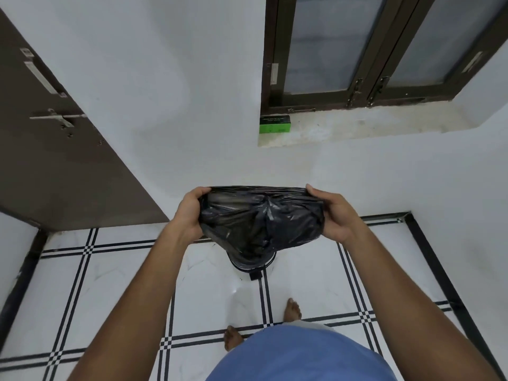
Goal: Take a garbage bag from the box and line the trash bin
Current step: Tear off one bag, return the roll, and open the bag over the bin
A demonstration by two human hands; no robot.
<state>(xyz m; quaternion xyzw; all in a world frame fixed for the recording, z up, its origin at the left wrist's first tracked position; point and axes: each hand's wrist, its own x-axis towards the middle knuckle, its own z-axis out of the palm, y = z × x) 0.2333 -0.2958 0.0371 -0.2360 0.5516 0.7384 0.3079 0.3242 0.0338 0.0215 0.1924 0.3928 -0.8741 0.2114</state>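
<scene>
A black garbage bag (pixel 261 218) is stretched open between both hands at the centre of the head view. My left hand (pixel 189 213) grips its left edge and my right hand (pixel 336 214) grips its right edge. The bag hangs down over the trash bin (pixel 251 266), which stands on the floor directly below and is mostly hidden; only its dark lower rim and foot pedal show. The green and black garbage bag box (pixel 275 125) lies on the left end of the window ledge, far from both hands.
A white wall stands just behind the bin, with a brown door (pixel 55 149) to the left and a dark-framed window (pixel 371 50) above the ledge. The floor is white tile with black lines. My bare feet (pixel 292 310) stand just short of the bin.
</scene>
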